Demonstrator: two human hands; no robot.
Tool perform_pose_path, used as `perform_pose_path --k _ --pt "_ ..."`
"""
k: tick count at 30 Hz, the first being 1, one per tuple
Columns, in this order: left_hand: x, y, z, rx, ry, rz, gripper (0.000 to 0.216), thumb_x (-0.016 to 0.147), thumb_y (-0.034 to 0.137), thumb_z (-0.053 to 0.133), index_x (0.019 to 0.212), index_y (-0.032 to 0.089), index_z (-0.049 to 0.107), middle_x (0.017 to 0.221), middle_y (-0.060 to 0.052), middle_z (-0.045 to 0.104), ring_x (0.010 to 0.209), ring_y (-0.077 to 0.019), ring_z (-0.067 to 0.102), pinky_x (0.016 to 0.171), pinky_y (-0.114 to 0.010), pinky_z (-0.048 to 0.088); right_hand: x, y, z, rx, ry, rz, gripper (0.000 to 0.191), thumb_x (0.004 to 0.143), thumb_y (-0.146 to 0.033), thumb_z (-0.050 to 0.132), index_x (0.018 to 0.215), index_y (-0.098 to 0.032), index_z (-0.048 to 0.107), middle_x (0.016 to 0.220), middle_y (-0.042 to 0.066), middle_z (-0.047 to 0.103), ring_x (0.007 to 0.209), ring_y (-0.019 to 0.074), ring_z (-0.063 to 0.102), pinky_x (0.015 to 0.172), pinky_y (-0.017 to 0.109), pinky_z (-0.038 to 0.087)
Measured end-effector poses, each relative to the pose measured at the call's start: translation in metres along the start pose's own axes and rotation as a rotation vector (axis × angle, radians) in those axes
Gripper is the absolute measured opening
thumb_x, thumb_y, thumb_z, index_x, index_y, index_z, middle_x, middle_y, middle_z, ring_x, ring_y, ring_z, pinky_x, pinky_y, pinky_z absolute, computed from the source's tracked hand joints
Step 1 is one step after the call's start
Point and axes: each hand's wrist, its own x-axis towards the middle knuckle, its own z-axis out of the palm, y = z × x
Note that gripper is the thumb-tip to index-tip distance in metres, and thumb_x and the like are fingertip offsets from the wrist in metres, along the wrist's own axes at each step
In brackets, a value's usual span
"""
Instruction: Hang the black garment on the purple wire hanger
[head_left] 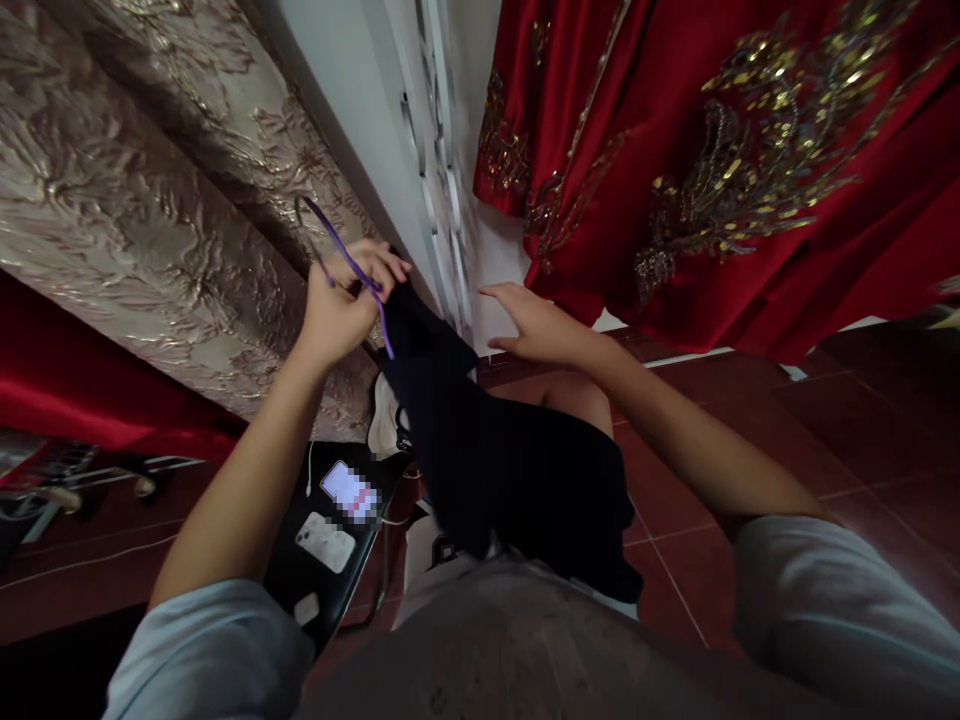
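Note:
My left hand [349, 300] is closed around a purple clothes hanger [330, 228], whose curved hook rises above the fingers. A black garment [517, 470] hangs from that hanger and drapes across my lap; its exact kind is not clear. Part of the hanger is hidden inside the dark cloth. My right hand [536, 325] is held in the air to the right of the garment's top, apart from it. Its fingers are stretched out with nothing in them.
Red gowns with gold sequins [720, 180] hang at the right, and a beige embossed fabric [187, 220] hangs at the left. On a black bench [285, 560] lie a lit phone [346, 488] and a white phone [325, 542]. A white shoe [385, 420] is behind the garment.

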Motion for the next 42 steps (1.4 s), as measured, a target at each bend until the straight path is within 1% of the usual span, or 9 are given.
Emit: perform_pose_path --k 3,7,14,18,23,29,33,37,42 --pt "-0.014 0.027 0.023 -0.114 -0.131 0.044 0.045 0.072 0.041 0.092 0.051 0.021 0.057 0.090 -0.008 0.068 0.114 -0.0327 0.068 0.120 -0.053 0.042 0.005 0.007 0.038 -0.179 0.112 -0.108 0.108 0.071 -0.031 0.082 0.163 -0.022 0.026 0.169 0.016 0.022 0.157 0.0389 0.023 0.127 0.061 0.025" --pt "-0.021 0.042 0.045 -0.270 -0.272 0.086 0.046 0.078 0.049 0.088 0.056 0.020 0.060 0.106 -0.011 0.071 0.121 -0.0334 0.067 0.118 -0.049 0.047 0.005 0.001 0.053 -0.194 0.287 -0.289 0.092 0.083 -0.044 0.068 0.161 -0.034 0.021 0.162 0.008 0.036 0.156 0.0349 0.027 0.129 0.060 0.017" --pt "-0.042 -0.007 0.018 -0.370 0.311 -0.348 0.017 0.088 0.036 0.075 0.100 0.026 0.071 0.106 -0.002 0.073 0.120 -0.0208 0.067 0.107 -0.037 0.055 -0.014 0.011 -0.011 -0.368 0.466 0.014 0.101 0.069 -0.058 0.079 0.156 -0.028 0.035 0.145 0.016 0.046 0.134 0.0457 0.043 0.110 0.069 0.034" --pt "-0.071 -0.040 0.007 -0.455 0.317 -0.376 0.054 0.103 0.061 0.040 0.109 0.018 0.074 0.105 -0.011 0.074 0.122 -0.0257 0.066 0.107 -0.044 0.055 0.000 0.015 -0.048 -0.438 0.618 0.083 0.093 0.074 -0.056 0.079 0.152 -0.026 0.039 0.141 0.017 0.048 0.127 0.0438 0.042 0.106 0.071 0.035" --pt "-0.088 -0.059 0.025 -0.472 0.364 -0.337 0.047 0.078 0.045 0.088 0.115 0.020 0.073 0.131 -0.013 0.069 0.135 -0.0328 0.059 0.119 -0.045 0.045 0.026 -0.002 -0.068 -0.478 0.577 -0.030 0.076 0.079 -0.050 0.077 0.146 -0.034 0.044 0.138 0.013 0.053 0.120 0.0393 0.041 0.105 0.073 0.034" --pt "-0.105 -0.056 0.044 -0.500 0.572 -0.526 0.041 0.075 0.032 0.089 0.110 0.022 0.070 0.130 -0.010 0.070 0.130 -0.0325 0.063 0.117 -0.047 0.049 0.003 -0.023 -0.081 -0.508 0.357 -0.091 0.084 0.075 -0.044 0.079 0.150 -0.030 0.043 0.151 0.014 0.045 0.136 0.0449 0.036 0.115 0.070 0.029" --pt "-0.123 -0.042 0.061 -0.549 0.656 -0.653 0.039 0.076 0.032 0.085 0.110 0.025 0.068 0.130 -0.006 0.071 0.131 -0.0325 0.062 0.112 -0.050 0.054 -0.017 -0.031 -0.040 -0.433 0.444 -0.186 0.078 0.080 -0.045 0.072 0.149 -0.027 0.042 0.159 0.011 0.035 0.150 0.0411 0.027 0.122 0.063 0.026" --pt "-0.136 -0.024 0.083 -0.535 0.628 -0.663 0.041 0.082 0.038 0.083 0.119 0.030 0.067 0.131 -0.004 0.070 0.130 -0.0324 0.062 0.113 -0.053 0.052 -0.023 -0.027 0.052 -0.052 0.699 0.096 0.043 0.086 -0.041 0.065 0.123 -0.023 0.050 0.129 0.014 0.052 0.112 0.0276 0.057 0.094 0.045 0.052" --pt "-0.148 -0.016 0.091 -0.431 0.616 -0.569 0.039 0.086 0.038 0.080 0.122 0.028 0.068 0.130 -0.005 0.070 0.136 -0.0306 0.058 0.119 -0.048 0.047 -0.040 -0.011 0.120 0.293 0.656 0.479 0.018 0.080 -0.027 0.058 0.094 -0.022 0.050 0.090 0.003 0.057 0.072 0.0143 0.051 0.070 0.031 0.049"
